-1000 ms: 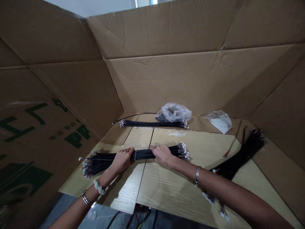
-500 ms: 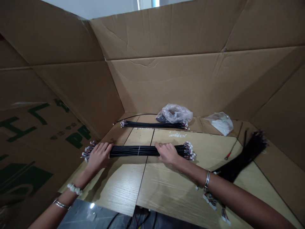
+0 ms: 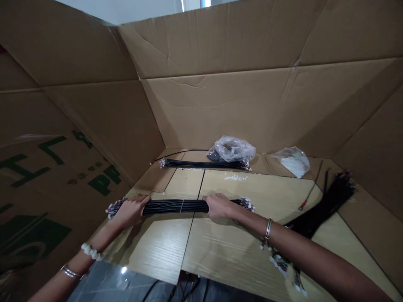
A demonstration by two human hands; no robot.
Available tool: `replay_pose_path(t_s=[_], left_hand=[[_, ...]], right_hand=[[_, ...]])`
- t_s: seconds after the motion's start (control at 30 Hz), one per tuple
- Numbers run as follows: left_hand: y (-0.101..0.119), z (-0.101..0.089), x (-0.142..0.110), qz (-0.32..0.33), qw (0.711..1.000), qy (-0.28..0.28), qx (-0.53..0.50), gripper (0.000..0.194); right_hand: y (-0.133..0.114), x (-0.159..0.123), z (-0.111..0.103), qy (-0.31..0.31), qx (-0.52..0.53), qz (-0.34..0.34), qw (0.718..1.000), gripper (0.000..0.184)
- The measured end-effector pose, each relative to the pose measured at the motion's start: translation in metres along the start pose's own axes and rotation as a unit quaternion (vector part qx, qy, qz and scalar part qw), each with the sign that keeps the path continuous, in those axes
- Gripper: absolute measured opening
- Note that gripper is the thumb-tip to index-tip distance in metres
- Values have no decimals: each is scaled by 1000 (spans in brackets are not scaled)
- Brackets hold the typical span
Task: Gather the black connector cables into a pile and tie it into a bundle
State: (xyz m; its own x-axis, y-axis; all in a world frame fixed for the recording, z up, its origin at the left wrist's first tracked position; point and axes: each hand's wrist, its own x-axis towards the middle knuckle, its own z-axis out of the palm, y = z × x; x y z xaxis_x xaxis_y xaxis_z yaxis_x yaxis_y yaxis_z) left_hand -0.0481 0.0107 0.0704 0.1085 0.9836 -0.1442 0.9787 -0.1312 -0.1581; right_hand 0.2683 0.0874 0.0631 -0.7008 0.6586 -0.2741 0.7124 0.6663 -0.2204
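Note:
Both hands grip one bundle of black cables [image 3: 176, 206], tied round its middle with a thin pale tie. White connectors and coloured wires stick out at both of its ends. My left hand [image 3: 132, 211] is wrapped round the bundle near its left end. Closer to the right end, my right hand [image 3: 218, 205] is closed round it too. The bundle lies level across the wooden board; whether it touches the surface I cannot tell. Behind it lies a second, thinner cable bundle [image 3: 201, 164] with white connectors at its ends.
A clear plastic bag [image 3: 233, 149] rests on the rear bundle, and a bag with white contents [image 3: 294, 162] lies farther right. A large loose cable bundle [image 3: 324, 207] slants beside my right forearm. A cable with a red terminal [image 3: 304, 204] lies near it. Cardboard walls [image 3: 226, 113] enclose the board.
Both hands have drawn the cable bundle slightly towards me, and its middle now bows up a little. The things behind it stay in place.

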Motion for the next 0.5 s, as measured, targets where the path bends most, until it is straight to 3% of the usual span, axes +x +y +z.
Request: replay_pose_path(t_s=[0.27, 0.5], left_hand=[[-9, 9, 3, -23, 999, -28, -3, 16], [-18, 13, 8, -54, 998, -33, 0, 21]], right_hand=[[-2, 13, 0, -23, 19, -23, 999, 39], [-4, 29, -6, 9, -32, -11, 999, 38]])
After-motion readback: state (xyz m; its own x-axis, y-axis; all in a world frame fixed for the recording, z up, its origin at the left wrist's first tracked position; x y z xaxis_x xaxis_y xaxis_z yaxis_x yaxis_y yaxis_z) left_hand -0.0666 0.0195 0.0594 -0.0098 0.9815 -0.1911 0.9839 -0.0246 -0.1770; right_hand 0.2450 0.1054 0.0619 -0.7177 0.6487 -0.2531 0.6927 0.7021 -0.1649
